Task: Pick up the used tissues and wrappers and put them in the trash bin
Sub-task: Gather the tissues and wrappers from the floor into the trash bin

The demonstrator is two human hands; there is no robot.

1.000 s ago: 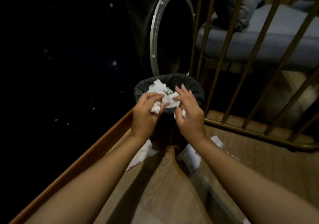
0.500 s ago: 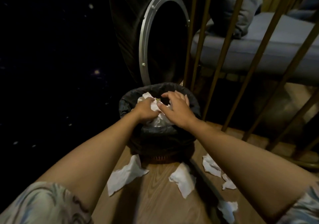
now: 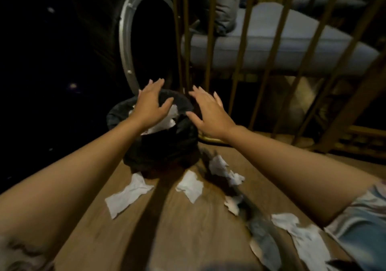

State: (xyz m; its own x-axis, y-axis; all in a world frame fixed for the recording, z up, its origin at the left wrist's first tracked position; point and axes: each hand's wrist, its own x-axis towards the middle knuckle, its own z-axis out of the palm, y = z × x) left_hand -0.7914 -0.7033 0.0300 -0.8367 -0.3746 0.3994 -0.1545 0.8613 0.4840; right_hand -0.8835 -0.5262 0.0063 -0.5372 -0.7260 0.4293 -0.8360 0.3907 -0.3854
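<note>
A small trash bin (image 3: 117, 114) lined with a black bag stands on the wooden floor, with crumpled white tissues (image 3: 167, 122) inside it. My left hand (image 3: 151, 103) hovers over the bin with fingers spread and holds nothing. My right hand (image 3: 208, 111) is just right of the bin's rim, also spread and empty. On the floor in front of the bin lie several white tissues: one at the left (image 3: 127, 193), one in the middle (image 3: 191, 185), crumpled ones at the right (image 3: 225, 170) and a larger one near my right elbow (image 3: 302, 235).
A gold metal railing (image 3: 240, 61) rises right behind the bin, with a grey cushioned seat (image 3: 282, 47) beyond it. A round silver-rimmed opening (image 3: 125, 40) stands behind the bin. Dark space drops off left of the floor's edge.
Both hands let go of the tissues they were pressing into the bin, lifted and spread open. The view has tipped so more of the floor's tissues show.
</note>
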